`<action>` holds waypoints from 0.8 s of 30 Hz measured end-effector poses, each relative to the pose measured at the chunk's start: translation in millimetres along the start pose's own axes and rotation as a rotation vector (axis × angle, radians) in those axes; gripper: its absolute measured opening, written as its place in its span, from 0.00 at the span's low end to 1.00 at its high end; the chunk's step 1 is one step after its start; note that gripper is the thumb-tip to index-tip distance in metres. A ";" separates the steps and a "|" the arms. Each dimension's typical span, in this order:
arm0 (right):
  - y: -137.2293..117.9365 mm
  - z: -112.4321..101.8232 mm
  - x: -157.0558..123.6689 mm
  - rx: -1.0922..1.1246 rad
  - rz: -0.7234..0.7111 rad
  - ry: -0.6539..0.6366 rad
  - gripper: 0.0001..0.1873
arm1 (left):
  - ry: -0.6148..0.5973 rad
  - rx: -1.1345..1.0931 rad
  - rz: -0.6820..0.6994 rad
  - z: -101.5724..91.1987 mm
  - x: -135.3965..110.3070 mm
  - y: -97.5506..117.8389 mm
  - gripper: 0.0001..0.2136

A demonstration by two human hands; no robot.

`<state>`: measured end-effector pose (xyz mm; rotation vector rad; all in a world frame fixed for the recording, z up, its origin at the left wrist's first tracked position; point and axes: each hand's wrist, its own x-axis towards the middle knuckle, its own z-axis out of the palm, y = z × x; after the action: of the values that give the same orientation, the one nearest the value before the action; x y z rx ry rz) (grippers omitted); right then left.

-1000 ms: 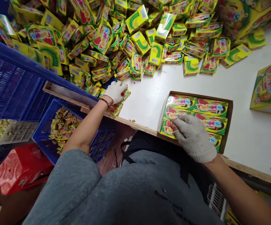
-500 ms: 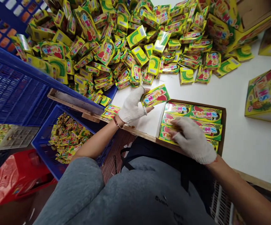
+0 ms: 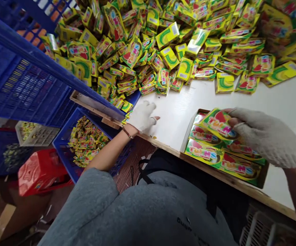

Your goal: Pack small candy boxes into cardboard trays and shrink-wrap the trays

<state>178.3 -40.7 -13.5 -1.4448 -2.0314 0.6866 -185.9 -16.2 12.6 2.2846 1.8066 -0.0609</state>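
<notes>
My right hand, in a white fingerless glove, pinches a small yellow-green TWINS candy box by its right end. That box is tilted above an open display carton in which several like boxes lie flat in rows. My left hand, gloved the same way, rests by the table's near edge with thumb and fingers apart and nothing visible in it. Just beyond its wrist lie a few candy boxes, partly hidden by the hand.
A large heap of candy boxes covers the far side of the white table. A blue crate stands at the left. Below are a blue bin of small packs, a red stool and a pale basket.
The candy box has passed from my left hand to my right, which now holds it over the carton. My left hand is now empty beside the few boxes. The view has shifted.
</notes>
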 end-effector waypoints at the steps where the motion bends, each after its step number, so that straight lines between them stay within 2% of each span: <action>1: 3.8 7.0 1.2 -0.025 -0.025 -0.063 0.16 | -0.088 0.088 -0.147 -6.7 -2.7 -13.5 0.21; 3: 3.2 23.6 0.2 -0.087 -0.068 -0.116 0.14 | -0.238 0.195 -0.336 -13.5 -6.0 -32.0 0.28; 5: -3.5 38.8 -3.8 -0.149 -0.115 -0.058 0.15 | -0.298 0.242 -0.379 -12.0 -5.3 -40.2 0.30; 9: -12.9 52.4 -12.3 -0.239 -0.136 0.060 0.20 | -0.209 0.214 -0.303 -0.5 5.3 -35.5 0.31; 12: -17.4 50.5 -16.7 -0.240 -0.110 0.137 0.19 | 0.009 0.064 -0.143 4.9 10.2 -12.8 0.34; 15: -31.4 46.6 -16.5 -0.129 -0.031 0.269 0.18 | 0.301 -0.107 0.141 10.9 6.9 28.6 0.42; 17: -44.1 43.0 -11.9 0.043 0.021 0.264 0.22 | 0.433 -0.205 0.313 17.8 3.6 60.2 0.46; 20: -53.8 30.1 1.1 0.174 0.059 0.165 0.26 | 0.492 -0.343 0.470 30.7 4.9 95.1 0.45; 22: -48.7 16.0 10.9 0.125 0.076 0.145 0.22 | 0.483 -0.459 0.486 38.6 12.2 103.9 0.43; 24: -37.6 2.8 18.9 0.072 0.096 0.123 0.19 | 0.453 -0.619 0.434 45.0 23.4 103.8 0.38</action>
<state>146.0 -34.0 12.8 -1.5126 -1.8361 0.6857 -75.3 -25.3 -19.4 2.2421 1.1834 1.0042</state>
